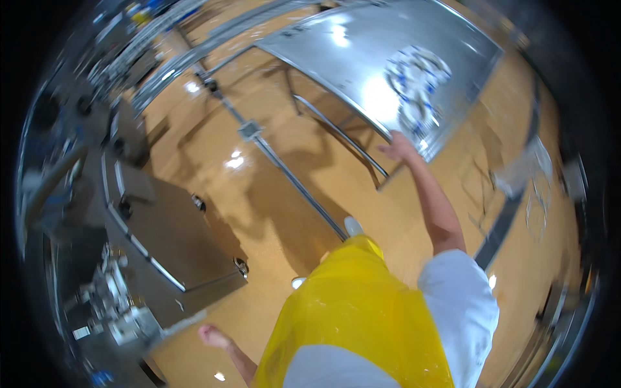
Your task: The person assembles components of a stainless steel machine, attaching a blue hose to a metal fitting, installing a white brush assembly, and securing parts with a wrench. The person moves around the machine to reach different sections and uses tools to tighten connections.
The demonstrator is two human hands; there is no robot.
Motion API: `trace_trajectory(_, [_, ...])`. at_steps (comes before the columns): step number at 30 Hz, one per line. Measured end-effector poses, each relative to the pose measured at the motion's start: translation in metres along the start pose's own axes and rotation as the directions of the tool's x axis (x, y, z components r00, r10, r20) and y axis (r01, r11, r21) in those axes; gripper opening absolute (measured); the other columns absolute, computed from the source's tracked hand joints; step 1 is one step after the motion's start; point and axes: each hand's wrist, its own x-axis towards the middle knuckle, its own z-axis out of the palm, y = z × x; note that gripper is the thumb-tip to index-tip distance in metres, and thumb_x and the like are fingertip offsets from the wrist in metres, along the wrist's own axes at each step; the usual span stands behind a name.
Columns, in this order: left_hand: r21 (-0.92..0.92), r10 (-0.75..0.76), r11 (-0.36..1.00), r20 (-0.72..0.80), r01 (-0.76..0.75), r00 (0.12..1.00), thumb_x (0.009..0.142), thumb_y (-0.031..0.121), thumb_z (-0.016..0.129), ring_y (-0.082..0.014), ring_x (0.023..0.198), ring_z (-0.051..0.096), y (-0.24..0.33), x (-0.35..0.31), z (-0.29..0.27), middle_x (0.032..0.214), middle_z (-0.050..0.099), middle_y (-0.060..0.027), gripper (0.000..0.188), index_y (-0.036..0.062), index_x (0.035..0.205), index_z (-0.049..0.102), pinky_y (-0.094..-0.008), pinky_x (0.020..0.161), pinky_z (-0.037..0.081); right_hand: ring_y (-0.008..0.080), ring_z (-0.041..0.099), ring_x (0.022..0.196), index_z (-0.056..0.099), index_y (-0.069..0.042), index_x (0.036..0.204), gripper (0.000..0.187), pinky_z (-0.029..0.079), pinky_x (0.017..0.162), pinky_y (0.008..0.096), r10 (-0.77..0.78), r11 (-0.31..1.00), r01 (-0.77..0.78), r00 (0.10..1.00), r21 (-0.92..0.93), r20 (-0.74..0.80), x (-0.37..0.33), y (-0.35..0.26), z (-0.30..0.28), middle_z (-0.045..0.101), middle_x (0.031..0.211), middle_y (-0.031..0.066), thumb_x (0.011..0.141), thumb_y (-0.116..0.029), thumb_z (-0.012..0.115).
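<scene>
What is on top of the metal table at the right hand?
A cluster of white-and-blue items lies on the metal table, toward the end near the right hand. They are too blurred to identify; whatever is directly beneath them is covered.

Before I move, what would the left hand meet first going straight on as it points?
Probably the wheeled unit, ahead of the left hand in the picture; depth is unclear, so it might pass above it.

left hand (214,336) blurred, blue-white heap (418,79) too smeared to identify, metal table (317,48) cut off at top
</scene>
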Motion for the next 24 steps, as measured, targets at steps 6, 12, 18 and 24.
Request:
trace_trajectory(6, [0.924, -0.935, 0.351, 0.338, 0.150, 0.103, 0.101, 0.045, 0.060, -0.0204, 0.072, 0.068, 0.016, -0.207, 0.050, 0.090, 0.071, -0.0118, 0.048, 0.0025, 0.124, 0.064, -0.0359, 0.063, 0.056, 0.0400, 0.049, 0.140, 0.049, -0.003, 0.150, 0.081, 0.040, 0.117, 0.0461, -0.142, 0.987, 0.089, 0.874, -0.134, -0.464, 0.238, 0.161, -0.060, 0.052, 0.152, 0.0236, 0.085, -0.041, 0.077])
trace_trajectory(12, [0.837, -0.958, 0.278, 0.275, 0.471, 0.077, 0.101, 0.053, 0.060, -0.0256, 0.083, 0.076, 0.064, -0.341, -0.014, 0.111, 0.075, -0.0165, 0.060, 0.0078, 0.140, 0.057, -0.0391, 0.069, 0.061, 0.0375, 0.045, 0.144, 0.034, -0.019, 0.160, 0.093, 0.039, 0.110, 0.0622, -0.028, 0.924, -0.093, 0.950, -0.371, -0.310, 0.295, 0.172, -0.092, 0.050, 0.156, 0.0139, 0.085, -0.052, 0.078])
trace_trajectory(18, [0.861, -0.957, 0.288, 0.242, 0.419, 0.160, 0.101, 0.050, 0.062, -0.0232, 0.080, 0.076, 0.089, -0.365, 0.000, 0.101, 0.077, -0.0155, 0.052, 0.0067, 0.129, 0.065, -0.0364, 0.066, 0.060, 0.0338, 0.065, 0.118, 0.064, -0.016, 0.133, 0.065, 0.045, 0.100, 0.0631, -0.098, 0.884, -0.073, 0.937, -0.462, -0.336, 0.321, 0.193, -0.145, 0.070, 0.126, 0.0134, 0.082, -0.051, 0.082])
trace_trajectory(24, [0.905, -0.887, 0.368, 0.272, 0.214, 0.373, 0.095, 0.052, 0.065, -0.0352, 0.107, 0.072, 0.090, -0.363, 0.031, 0.115, 0.074, -0.0220, 0.059, 0.0061, 0.131, 0.065, -0.0470, 0.098, 0.054, 0.0307, 0.071, 0.109, 0.067, -0.003, 0.130, 0.060, 0.054, 0.093, 0.0409, -0.395, 0.914, 0.192, 0.627, -0.358, -0.671, 0.366, 0.119, -0.349, 0.074, 0.122, 0.0175, 0.093, -0.050, 0.074])
